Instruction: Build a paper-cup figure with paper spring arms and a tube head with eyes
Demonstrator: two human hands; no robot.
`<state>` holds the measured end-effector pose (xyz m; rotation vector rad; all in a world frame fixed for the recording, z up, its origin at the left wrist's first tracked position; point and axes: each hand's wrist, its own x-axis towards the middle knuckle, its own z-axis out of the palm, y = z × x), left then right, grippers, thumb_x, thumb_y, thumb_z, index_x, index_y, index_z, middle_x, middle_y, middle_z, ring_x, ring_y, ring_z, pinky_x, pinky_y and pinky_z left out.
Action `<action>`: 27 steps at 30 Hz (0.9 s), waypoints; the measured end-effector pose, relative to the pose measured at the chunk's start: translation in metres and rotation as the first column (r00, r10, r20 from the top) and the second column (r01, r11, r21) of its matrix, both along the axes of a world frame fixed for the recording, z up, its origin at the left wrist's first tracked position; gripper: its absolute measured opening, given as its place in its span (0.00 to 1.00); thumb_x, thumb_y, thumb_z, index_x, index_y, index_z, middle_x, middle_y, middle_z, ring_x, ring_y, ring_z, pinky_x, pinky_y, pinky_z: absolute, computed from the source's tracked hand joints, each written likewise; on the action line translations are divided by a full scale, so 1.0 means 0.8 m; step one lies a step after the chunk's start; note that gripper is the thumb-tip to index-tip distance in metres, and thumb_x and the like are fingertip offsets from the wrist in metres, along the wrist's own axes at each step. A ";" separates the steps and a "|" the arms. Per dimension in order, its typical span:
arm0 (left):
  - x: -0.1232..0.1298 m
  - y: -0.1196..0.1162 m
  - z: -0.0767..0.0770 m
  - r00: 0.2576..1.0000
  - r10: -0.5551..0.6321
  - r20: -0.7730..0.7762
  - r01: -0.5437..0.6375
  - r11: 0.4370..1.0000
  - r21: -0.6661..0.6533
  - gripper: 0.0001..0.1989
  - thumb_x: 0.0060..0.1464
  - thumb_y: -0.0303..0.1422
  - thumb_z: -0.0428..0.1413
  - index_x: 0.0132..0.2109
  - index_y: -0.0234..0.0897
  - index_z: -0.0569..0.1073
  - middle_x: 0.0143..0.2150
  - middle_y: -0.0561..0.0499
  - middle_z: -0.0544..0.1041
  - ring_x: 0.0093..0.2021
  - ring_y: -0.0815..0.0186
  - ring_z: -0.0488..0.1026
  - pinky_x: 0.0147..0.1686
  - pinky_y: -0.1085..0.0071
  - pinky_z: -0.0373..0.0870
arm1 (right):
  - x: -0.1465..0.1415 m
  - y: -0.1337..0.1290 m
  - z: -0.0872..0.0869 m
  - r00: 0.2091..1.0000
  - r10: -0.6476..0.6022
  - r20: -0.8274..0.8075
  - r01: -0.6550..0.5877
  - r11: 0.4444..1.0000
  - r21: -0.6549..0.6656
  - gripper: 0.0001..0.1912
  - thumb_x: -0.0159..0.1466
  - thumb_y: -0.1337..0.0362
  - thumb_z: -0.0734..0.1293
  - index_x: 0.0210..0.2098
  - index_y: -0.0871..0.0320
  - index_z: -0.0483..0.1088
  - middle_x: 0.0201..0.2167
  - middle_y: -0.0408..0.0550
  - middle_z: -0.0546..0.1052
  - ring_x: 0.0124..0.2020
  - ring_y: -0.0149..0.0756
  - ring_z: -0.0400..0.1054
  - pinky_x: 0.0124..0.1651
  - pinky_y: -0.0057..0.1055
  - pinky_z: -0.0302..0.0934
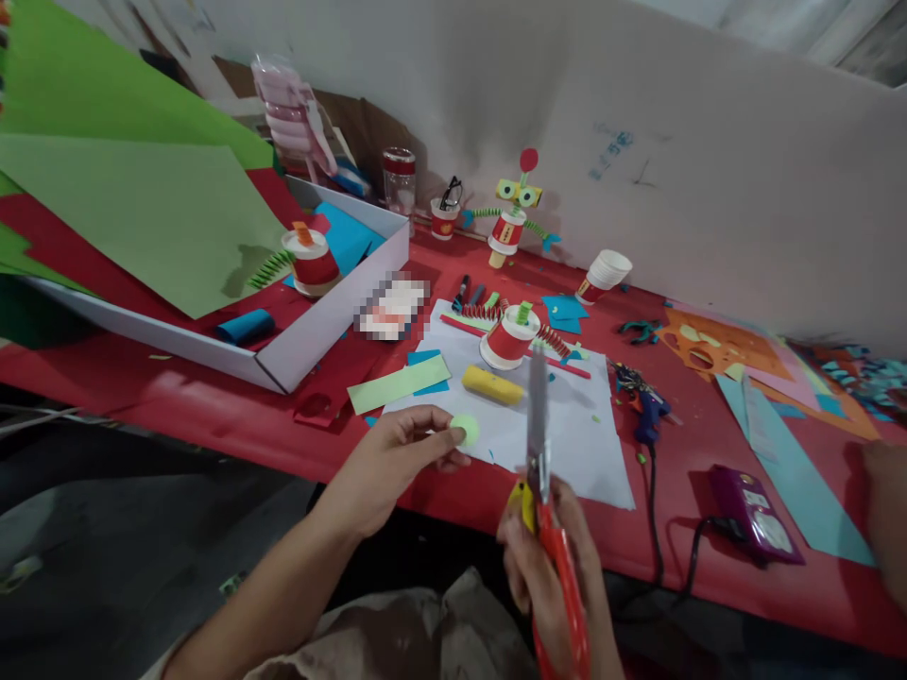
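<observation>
Between thumb and fingers, my left hand (397, 463) pinches a small light green paper circle (466, 431). My right hand (542, 557) is wrapped round red-handled scissors (559, 557), blades pointing up and away from me; a small yellow piece (524, 501) shows beside the pivot, and I cannot tell what it is. Beyond my hands, a yellow paper roll (492, 384) lies on a white sheet (573, 453). Just behind it stands a red and white paper cup (508, 340) with folded red paper arms. A light green strip (401, 382) lies to the left.
A white box (340, 312) with coloured paper stands at the left. At the back are a finished cup figure (507, 231) and stacked cups (606, 274). On the right lie a glue gun (646, 411), a purple power box (755, 515) and another person's hand (885, 501).
</observation>
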<state>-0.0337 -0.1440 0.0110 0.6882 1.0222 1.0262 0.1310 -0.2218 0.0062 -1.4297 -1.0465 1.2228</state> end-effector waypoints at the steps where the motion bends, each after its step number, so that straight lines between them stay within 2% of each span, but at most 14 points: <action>1: -0.006 0.000 0.000 0.996 -0.074 -0.046 0.075 0.997 0.021 0.12 0.42 0.37 0.69 0.28 0.35 0.77 0.24 0.52 0.77 0.28 0.69 0.74 0.31 0.75 0.69 | 0.002 0.010 0.005 1.000 -0.012 0.025 0.011 1.000 0.017 0.26 0.62 0.48 0.70 0.54 0.52 0.64 0.29 0.42 0.74 0.15 0.24 0.57 0.15 0.22 0.52; 5: -0.018 0.002 0.002 0.929 -0.309 -0.201 0.326 0.944 0.053 0.07 0.45 0.36 0.64 0.28 0.36 0.78 0.25 0.53 0.77 0.27 0.70 0.70 0.30 0.75 0.65 | 0.002 0.046 0.020 0.998 0.049 0.044 -0.050 0.998 0.032 0.28 0.57 0.52 0.74 0.52 0.52 0.64 0.33 0.41 0.77 0.17 0.23 0.61 0.18 0.22 0.59; 8: -0.020 0.009 0.009 0.843 -0.449 -0.297 0.479 0.877 0.032 0.06 0.43 0.35 0.63 0.27 0.36 0.78 0.24 0.55 0.75 0.26 0.69 0.68 0.29 0.74 0.63 | -0.004 0.059 0.024 0.989 0.145 0.025 -0.145 0.989 0.005 0.28 0.54 0.55 0.75 0.51 0.53 0.64 0.30 0.38 0.76 0.15 0.22 0.59 0.16 0.21 0.57; 10: -0.021 0.013 0.013 0.812 -0.492 -0.314 0.522 0.853 0.012 0.07 0.41 0.35 0.64 0.26 0.36 0.77 0.23 0.55 0.74 0.26 0.69 0.68 0.29 0.74 0.63 | -0.008 0.061 0.023 0.987 0.159 0.020 -0.159 0.987 -0.008 0.28 0.53 0.58 0.76 0.49 0.53 0.64 0.27 0.36 0.74 0.15 0.22 0.59 0.16 0.20 0.56; 12: -0.021 0.012 0.013 0.847 -0.449 -0.285 0.474 0.880 0.021 0.08 0.41 0.37 0.65 0.28 0.36 0.79 0.25 0.54 0.75 0.28 0.68 0.69 0.30 0.73 0.65 | -0.011 0.060 0.021 0.992 0.126 0.018 -0.126 0.992 0.008 0.26 0.53 0.61 0.75 0.48 0.53 0.64 0.27 0.36 0.73 0.16 0.22 0.59 0.16 0.20 0.56; 15: -0.018 0.003 0.005 0.966 -0.219 -0.136 0.224 0.975 0.019 0.14 0.47 0.44 0.64 0.34 0.37 0.81 0.36 0.49 0.80 0.35 0.64 0.73 0.32 0.72 0.69 | -0.015 0.055 0.013 0.999 0.015 -0.032 -0.013 0.998 0.065 0.24 0.56 0.62 0.73 0.50 0.52 0.64 0.29 0.35 0.73 0.15 0.21 0.58 0.15 0.20 0.54; 17: -0.012 -0.008 -0.003 0.995 -0.097 -0.036 0.096 0.995 -0.039 0.17 0.48 0.47 0.64 0.36 0.38 0.81 0.39 0.47 0.80 0.37 0.64 0.74 0.32 0.73 0.70 | -0.016 0.053 0.007 0.995 -0.069 -0.077 0.075 0.994 0.076 0.23 0.58 0.62 0.72 0.50 0.51 0.63 0.29 0.35 0.72 0.14 0.21 0.58 0.15 0.20 0.54; 22: 0.009 -0.031 -0.013 0.996 -0.074 0.051 0.078 0.993 -0.084 0.15 0.41 0.40 0.71 0.35 0.36 0.81 0.29 0.51 0.79 0.29 0.71 0.70 0.29 0.77 0.66 | -0.017 0.048 -0.001 0.980 -0.155 -0.124 0.165 0.984 0.074 0.21 0.59 0.62 0.71 0.50 0.52 0.63 0.30 0.35 0.72 0.16 0.21 0.60 0.17 0.21 0.56; 27: 0.025 -0.031 -0.015 0.998 0.046 0.044 -0.040 0.993 -0.110 0.15 0.40 0.39 0.71 0.32 0.35 0.80 0.27 0.53 0.77 0.25 0.74 0.67 0.28 0.78 0.64 | -0.020 0.041 -0.011 0.967 -0.180 -0.180 0.192 0.980 0.056 0.23 0.61 0.61 0.70 0.53 0.51 0.61 0.30 0.35 0.71 0.15 0.21 0.59 0.16 0.20 0.55</action>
